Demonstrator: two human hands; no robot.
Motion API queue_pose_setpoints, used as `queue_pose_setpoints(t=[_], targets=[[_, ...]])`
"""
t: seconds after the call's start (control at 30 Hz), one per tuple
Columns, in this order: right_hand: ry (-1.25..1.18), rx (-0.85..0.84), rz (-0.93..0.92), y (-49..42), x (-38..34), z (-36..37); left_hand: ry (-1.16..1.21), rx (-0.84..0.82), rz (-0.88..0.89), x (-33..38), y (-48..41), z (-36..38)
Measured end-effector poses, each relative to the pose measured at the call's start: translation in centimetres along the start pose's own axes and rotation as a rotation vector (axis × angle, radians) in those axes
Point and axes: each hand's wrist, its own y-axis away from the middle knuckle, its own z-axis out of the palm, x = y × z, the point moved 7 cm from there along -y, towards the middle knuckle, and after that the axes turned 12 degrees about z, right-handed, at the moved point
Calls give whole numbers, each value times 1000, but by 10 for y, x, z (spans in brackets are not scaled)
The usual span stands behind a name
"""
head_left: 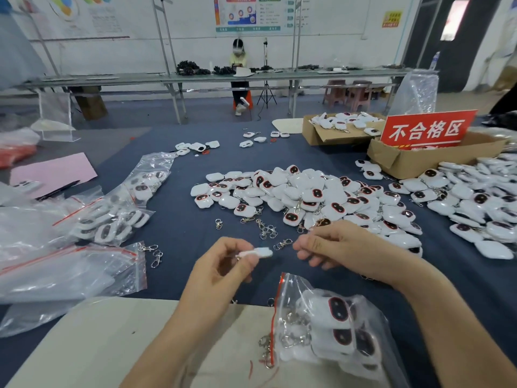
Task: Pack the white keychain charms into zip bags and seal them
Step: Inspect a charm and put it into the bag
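1. Fingers of the left hand (223, 264) are clamped, thumb against fingertips, on one white charm (258, 252), held edge-on at lower centre of the frame above the blue cloth (179, 233).
2. Right hand (335, 249) fingers are curled, their tips just beside a metal clasp (283, 243); through the blur I cannot tell whether they pinch it.
3. Step in hand, as I judge it: getting this charm into the zip bag (330, 331) at bottom right. To do it well, hold the mouth open at the red strip, slide the charm in flat, and tuck in the key rings that poke out, so the zip can press shut along its whole length.
4. Counts: one charm held; one part-filled bag at bottom right; what look like two filled bags (112, 222) at left; two cardboard boxes (330, 137) at upper right; two loose heaps (307, 197), centre and right, each far too many to count.
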Motion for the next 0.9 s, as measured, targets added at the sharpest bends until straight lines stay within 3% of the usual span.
queue_pose_setpoints(t=[0.1,0.2,0.47,0.53,0.67,0.9], targets=[[315,-71,84,11,-8,18,-24,-19,-93,-9,34,-10],[431,-118,136,17,-13,29,2,-64,-135,-12,56,0],[387,-86,124,30,-19,33,356,-8,-266,-13,62,41],[350,-48,96,34,-21,31,349,14,-256,-10,62,46],[217,100,6,45,-26,21,120,-17,-116,12,58,42],[-247,409,-231,72,-43,-8,-352,-198,324,96,26,52]])
